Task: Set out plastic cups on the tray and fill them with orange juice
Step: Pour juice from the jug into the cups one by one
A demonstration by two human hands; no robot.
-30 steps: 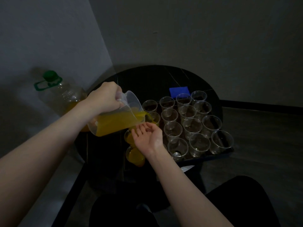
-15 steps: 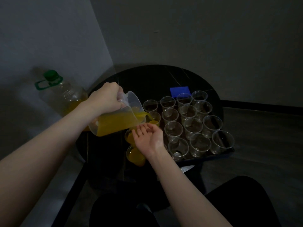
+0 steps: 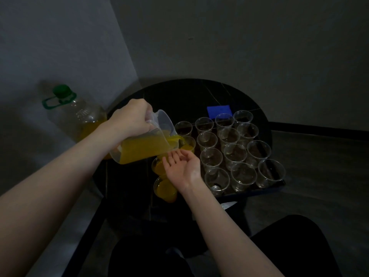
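On the round black table [image 3: 179, 96] stands a dark tray [image 3: 259, 191] carrying sixteen clear plastic cups in a four-by-four grid. Thirteen cups are empty, e.g. the near-right one [image 3: 270, 173]. Three cups in the left column contain orange juice: two full cups at the near end [image 3: 165, 188] [image 3: 158, 165], and a third cup [image 3: 187, 145] partly filled. The far cup [image 3: 183, 128] of that column is empty.

One clear jug [image 3: 147, 145], roughly half full of juice, is tilted with its spout over the third cup; juice runs from the spout into that cup. The left hand [image 3: 129, 118] grips the jug at the handle side, fingers curled around it.

The right hand [image 3: 182, 166] lies palm up, fingers loosely extended, just below the jug spout and beside the filled cups. It holds nothing; whether it touches a cup cannot be determined.

One large bottle [image 3: 75, 118] with a green cap, holding some juice, stands left of the table. One blue square [image 3: 219, 111] lies on the table behind the tray.
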